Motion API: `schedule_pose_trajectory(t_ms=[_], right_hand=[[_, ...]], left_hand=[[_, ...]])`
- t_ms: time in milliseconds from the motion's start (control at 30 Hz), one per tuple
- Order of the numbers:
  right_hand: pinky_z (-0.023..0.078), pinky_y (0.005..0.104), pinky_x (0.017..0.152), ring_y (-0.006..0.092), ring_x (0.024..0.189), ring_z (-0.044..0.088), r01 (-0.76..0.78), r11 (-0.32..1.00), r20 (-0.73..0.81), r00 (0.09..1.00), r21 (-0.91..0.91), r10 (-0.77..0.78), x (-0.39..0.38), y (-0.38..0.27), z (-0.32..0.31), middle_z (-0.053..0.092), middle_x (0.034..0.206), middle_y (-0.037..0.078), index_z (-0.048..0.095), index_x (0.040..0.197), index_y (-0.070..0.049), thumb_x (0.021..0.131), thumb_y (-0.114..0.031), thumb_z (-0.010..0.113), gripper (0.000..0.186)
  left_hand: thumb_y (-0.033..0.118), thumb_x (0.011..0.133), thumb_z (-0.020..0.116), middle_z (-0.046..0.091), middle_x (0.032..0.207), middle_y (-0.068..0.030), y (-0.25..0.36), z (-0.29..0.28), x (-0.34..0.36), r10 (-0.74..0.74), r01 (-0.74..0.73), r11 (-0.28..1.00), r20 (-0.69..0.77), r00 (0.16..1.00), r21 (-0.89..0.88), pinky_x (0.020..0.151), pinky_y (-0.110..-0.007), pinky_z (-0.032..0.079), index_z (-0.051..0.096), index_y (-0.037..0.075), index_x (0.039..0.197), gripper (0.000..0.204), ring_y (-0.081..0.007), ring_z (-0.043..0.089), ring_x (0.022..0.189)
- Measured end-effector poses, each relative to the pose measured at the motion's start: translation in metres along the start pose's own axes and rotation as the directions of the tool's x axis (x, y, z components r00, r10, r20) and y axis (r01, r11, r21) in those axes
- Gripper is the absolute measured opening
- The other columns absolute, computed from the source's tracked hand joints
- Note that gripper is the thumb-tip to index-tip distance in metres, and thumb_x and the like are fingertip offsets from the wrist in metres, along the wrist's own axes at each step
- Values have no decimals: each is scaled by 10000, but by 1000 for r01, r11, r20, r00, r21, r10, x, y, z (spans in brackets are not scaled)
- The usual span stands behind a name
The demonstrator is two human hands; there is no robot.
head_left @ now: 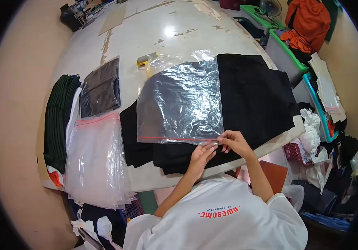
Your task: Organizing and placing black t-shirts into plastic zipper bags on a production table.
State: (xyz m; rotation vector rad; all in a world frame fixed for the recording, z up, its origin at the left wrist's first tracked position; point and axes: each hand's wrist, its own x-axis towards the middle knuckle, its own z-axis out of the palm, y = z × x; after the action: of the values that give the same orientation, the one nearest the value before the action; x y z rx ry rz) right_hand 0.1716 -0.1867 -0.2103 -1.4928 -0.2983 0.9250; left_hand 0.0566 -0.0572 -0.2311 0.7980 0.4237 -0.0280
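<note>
A clear plastic zip bag (179,100) with a red strip along its near edge lies flat over a pile of black folded cloth (256,96). My right hand (234,143) pinches the bag's near right corner at the red strip. Close beside it, my left hand (204,157) has its fingers pressed together on the same edge, just below the strip. Both hands are over the near side of the black pile. The bag looks flat, with black cloth showing through it.
Left of the pile lie a stack of clear zip bags (97,160), a bagged dark garment (100,89) and dark green folded cloth (60,121). A yellow-handled tool (143,62) rests beyond the bag on the white table (145,35). Green-rimmed bins (285,48) stand along the right.
</note>
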Motion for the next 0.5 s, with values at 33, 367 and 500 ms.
schedule_pose_trajectory(t_ms=[33,367,500], right_hand=[[464,190,476,61,524,527,-4,1000,-6,1000,4,4,-1,1,1,567,682,24,577,852,13,810,-167,583,185],[459,186,469,58,518,522,22,1000,-33,999,10,-22,1,6,1,570,674,25,579,850,10,809,-160,585,175],[454,182,467,56,521,519,30,999,-41,999,10,-30,1,8,2,573,679,25,578,848,9,809,-161,585,174]], left_hand=[[60,845,495,490,1152,-113,1,0,-1,13,-13,1000,5,1000,-3,861,-257,430,395,2,1141,317,-183,485,1075],[76,840,518,508,1121,-94,4,2,0,-21,21,1000,13,1000,-23,841,-231,423,397,25,1133,321,-153,496,1051],[82,846,506,497,1142,-106,6,4,-2,-4,4,1000,20,1000,-17,846,-238,424,389,18,1147,330,-163,490,1062]])
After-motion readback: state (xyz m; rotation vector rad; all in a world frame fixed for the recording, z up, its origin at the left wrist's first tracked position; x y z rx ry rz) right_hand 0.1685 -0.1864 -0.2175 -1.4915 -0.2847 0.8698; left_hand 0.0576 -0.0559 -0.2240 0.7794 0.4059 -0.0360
